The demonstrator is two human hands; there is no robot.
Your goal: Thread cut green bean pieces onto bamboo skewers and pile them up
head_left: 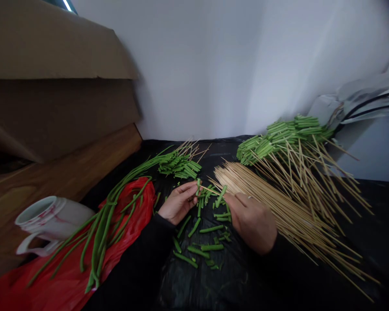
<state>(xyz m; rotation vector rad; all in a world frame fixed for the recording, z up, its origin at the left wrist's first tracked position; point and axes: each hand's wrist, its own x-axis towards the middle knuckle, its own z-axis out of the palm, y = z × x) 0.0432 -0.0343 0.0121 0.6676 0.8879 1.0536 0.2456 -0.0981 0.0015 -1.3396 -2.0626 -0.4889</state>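
In my left hand (180,201), a short piece of green bean (199,186) is pinched upright between thumb and fingers. My right hand (253,220) grips a thin bamboo skewer (210,189), whose tip points left at that piece. Another cut bean piece (221,195) is on the skewer close to my right fingers. Whether the tip has entered the left piece I cannot tell. Loose cut bean pieces (212,229) lie scattered below and between my hands on black plastic sheeting (207,285). A thick bundle of bare skewers (278,203) lies right beside my right hand.
Skewered beans (178,166) are piled at the back, with a larger pile (282,138) at back right. Long whole beans (103,220) lie across a red plastic bag (129,233) on the left. A white mug (55,220) and a cardboard box (58,108) stand farther left.
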